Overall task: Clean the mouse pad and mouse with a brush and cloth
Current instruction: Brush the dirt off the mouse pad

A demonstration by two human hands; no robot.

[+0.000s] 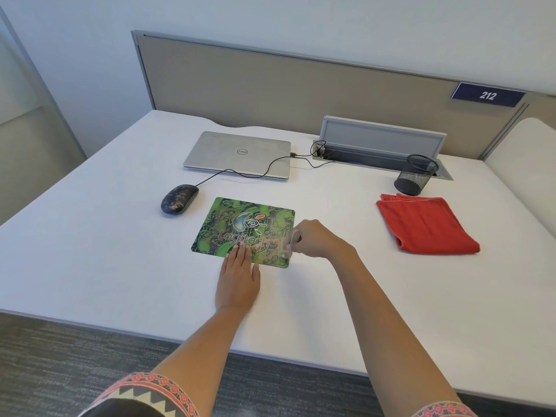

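my right hand [313,237] is clenched around a small pale brush [289,249], its handle pinched in my curled fingers [296,236] and its bristle end down on the near right corner of the mouse pad [245,231], right in a patch of tan crumbs. my left hand [239,276] lies flat and released, grasping nothing, fingertips [239,248] pressing the pad's near edge to pin it while the palm rests on the white desk [90,251]. i judge this is the brushing step on the pad, and it is only partly done, since grit shows just beyond my right fingertips. the next move, i think, calls for short strokes that push the crumbs off the pad's edge, with my left hand holding firm so the pad does not slide. the mouse [179,198], speckled with the same grit, sits beyond and to the left of my left fingers, off the pad and apart from it, its cable running to the closed laptop [237,153] further out. the folded red cloth [425,224] waits well off to the right of my right hand, untouched, with a mesh pen cup [416,174] just behind it.
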